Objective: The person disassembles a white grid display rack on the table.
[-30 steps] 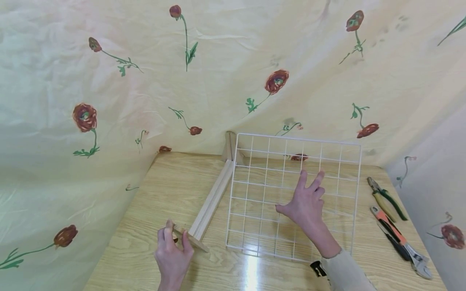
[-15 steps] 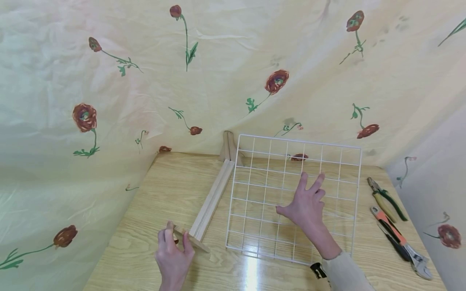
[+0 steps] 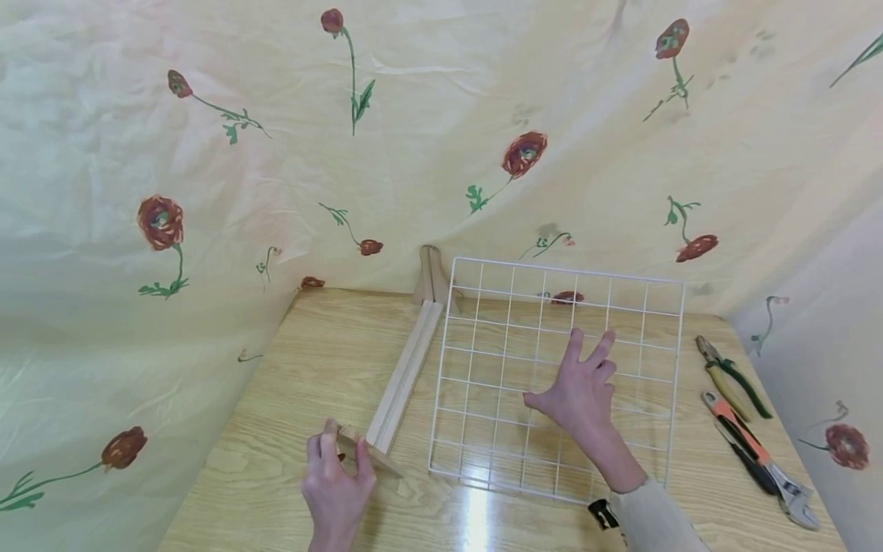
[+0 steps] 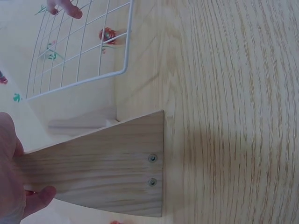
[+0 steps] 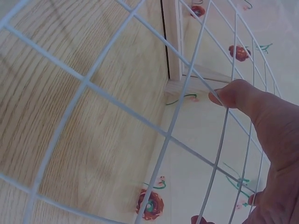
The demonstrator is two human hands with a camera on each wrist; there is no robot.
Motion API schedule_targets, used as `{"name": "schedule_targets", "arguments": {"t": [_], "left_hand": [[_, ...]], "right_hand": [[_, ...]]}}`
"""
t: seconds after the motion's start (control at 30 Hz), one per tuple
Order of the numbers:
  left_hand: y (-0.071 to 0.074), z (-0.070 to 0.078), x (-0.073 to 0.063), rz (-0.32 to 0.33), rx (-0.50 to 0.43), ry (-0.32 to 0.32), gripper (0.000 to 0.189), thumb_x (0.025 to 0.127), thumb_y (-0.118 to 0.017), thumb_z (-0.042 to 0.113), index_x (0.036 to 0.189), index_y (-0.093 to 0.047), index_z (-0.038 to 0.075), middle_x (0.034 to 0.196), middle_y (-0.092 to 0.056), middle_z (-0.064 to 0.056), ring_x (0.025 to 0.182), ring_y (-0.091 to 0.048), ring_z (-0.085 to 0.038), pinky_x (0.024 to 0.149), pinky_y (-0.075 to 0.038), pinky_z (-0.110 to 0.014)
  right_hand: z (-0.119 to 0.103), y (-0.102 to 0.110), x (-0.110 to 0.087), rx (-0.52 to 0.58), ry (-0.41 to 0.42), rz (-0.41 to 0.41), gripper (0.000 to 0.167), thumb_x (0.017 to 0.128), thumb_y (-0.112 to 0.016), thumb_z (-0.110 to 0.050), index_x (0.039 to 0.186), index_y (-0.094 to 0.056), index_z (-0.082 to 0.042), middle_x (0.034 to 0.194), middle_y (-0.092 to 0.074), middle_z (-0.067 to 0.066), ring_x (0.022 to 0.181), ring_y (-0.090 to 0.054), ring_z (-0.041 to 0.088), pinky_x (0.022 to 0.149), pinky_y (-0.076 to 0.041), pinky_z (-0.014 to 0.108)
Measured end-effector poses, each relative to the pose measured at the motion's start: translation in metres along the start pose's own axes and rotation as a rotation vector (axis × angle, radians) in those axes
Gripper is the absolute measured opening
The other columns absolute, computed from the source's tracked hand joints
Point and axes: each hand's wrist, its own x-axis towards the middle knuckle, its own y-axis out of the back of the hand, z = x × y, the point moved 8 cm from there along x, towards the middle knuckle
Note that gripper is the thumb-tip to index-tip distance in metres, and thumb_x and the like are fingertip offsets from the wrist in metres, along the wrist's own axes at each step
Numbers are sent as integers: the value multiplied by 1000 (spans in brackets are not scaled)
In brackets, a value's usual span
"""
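My left hand pinches the near end panel of a pale wooden stand, thumb on one face and fingers on the other. Two metal screw heads show near the panel's wide edge. From that panel a grooved wooden rail runs back to a matching end piece by the wall cloth. Over a white wire grid my right hand is spread, gripping its wires; in the right wrist view the thumb lies against a wire. The grid's far left corner overlaps the far end piece.
Along the table's right side lie pliers with yellow and green handles, an adjustable wrench with an orange handle and a black-handled tool. A flowered cloth hangs behind and at both sides of the wooden table.
My left hand has shifted slightly right with the near panel, and the stand's far end has moved a little left. The grid has shifted slightly down and right, then stayed nearly still.
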Motion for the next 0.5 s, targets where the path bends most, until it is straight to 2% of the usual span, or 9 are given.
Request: {"name": "schedule_targets", "arguments": {"t": [0.27, 0.5], "left_hand": [[-3, 6, 2, 39, -25, -17, 40, 87, -62, 21, 107, -57, -13, 74, -55, -21, 41, -48, -21, 27, -37, -17], [-5, 10, 3, 12, -11, -15, 37, 86, -62, 20, 105, -55, -10, 74, -54, -20, 41, -45, -18, 26, -32, -14]], "right_hand": [[3, 0, 1, 4, 8, 7, 139, 52, -97, -43, 152, -11, 5, 151, 17, 42, 101, -37, 67, 49, -51, 58], [7, -4, 0, 1, -12, -40, 140, 54, -96, -43, 152, -9, 4, 151, 20, 42, 103, -36, 67, 55, -51, 64]]}}
